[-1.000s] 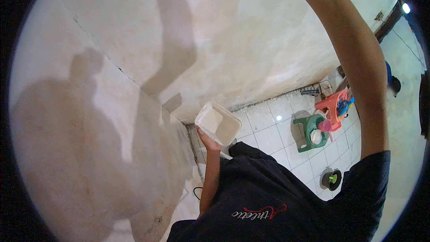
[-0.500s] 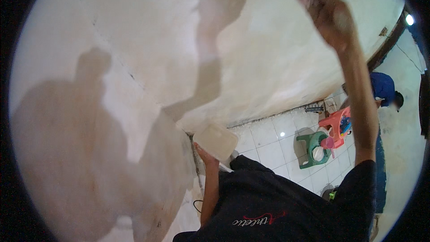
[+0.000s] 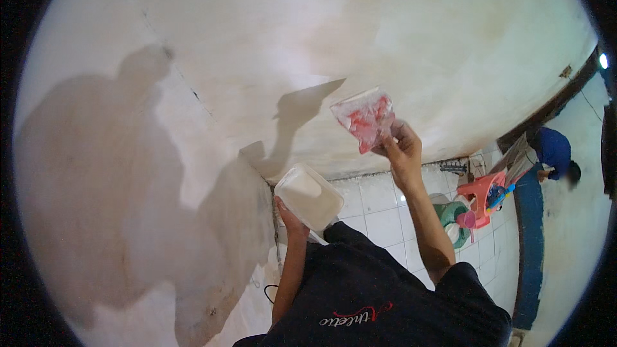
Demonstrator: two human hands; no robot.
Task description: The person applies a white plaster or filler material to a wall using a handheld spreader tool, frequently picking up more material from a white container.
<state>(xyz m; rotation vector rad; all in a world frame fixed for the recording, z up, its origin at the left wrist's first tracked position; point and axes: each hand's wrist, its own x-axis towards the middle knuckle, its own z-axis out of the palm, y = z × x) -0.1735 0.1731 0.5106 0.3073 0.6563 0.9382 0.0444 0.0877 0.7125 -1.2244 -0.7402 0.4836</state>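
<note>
My left hand [image 3: 291,220] is wrapped round the edge of a whitish rectangular plastic tub [image 3: 310,196], with pale paste visible inside. In my raised right hand [image 3: 403,153] is a red putty scraper [image 3: 367,119], its flat blade smeared with white paste. Thumb and fingers pinch the scraper's narrower end, and its wide edge points up and left. Behind the scraper stands the cream, patchily coated wall [image 3: 385,38]; whether the blade touches it I cannot tell. The tub is below and left of the scraper, apart from it.
A cracked corner line [image 3: 196,95] runs down the wall, crossed by my shadow. On the white tiled floor [image 3: 382,209] stand a green stool [image 3: 443,210] with a pink dipper [image 3: 466,220] and a coral-coloured stool [image 3: 472,187]. At the far right another person [image 3: 554,148] in blue bends over.
My right hand has come down and left from high up, bringing the scraper into clear view. My left hand still grips the tub, nearly unmoved.
</note>
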